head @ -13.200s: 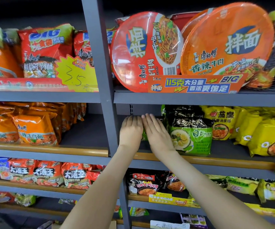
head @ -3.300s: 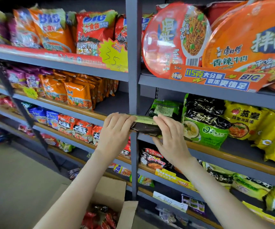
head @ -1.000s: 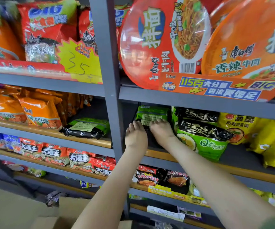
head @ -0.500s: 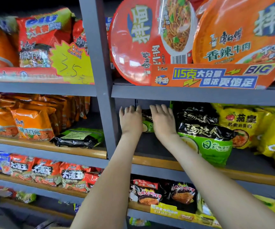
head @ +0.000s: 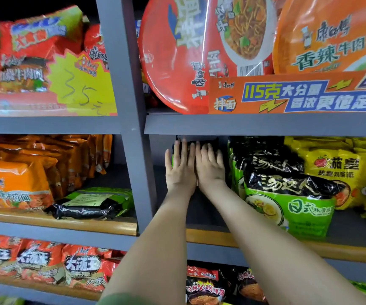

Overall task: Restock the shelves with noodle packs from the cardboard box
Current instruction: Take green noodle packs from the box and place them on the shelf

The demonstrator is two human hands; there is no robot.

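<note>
Faced grey metal store shelving point(head: 243, 126) divided by a grey upright post point(head: 129, 106). Just right of the post, over the middle shelf with a wooden front lip point(head: 353, 250), held the left grip point(head: 180, 170) and the right grip point(head: 210, 168) side by side, touching, both spread flat with straight fingers, clasping nothing, pressed against a black-and-green noodle pack point(head: 208, 140) far back and mostly hidden behind them. Further right of the post, found a row of matching black-and-green packs point(head: 287, 194) just beside the right grip, then yellow packs point(head: 336, 172). Left of the post, found another black-and-green pack lying flat point(head: 94, 203) before orange packs point(head: 19, 186). Above, right of the post, saw a round red bowl lid point(head: 177, 51), an orange bowl lid point(head: 322, 36) and an orange paper banner point(head: 298, 95); above left, a yellow starburst price tag point(head: 78, 84). Below left of the post, red packs point(head: 41, 265).
</note>
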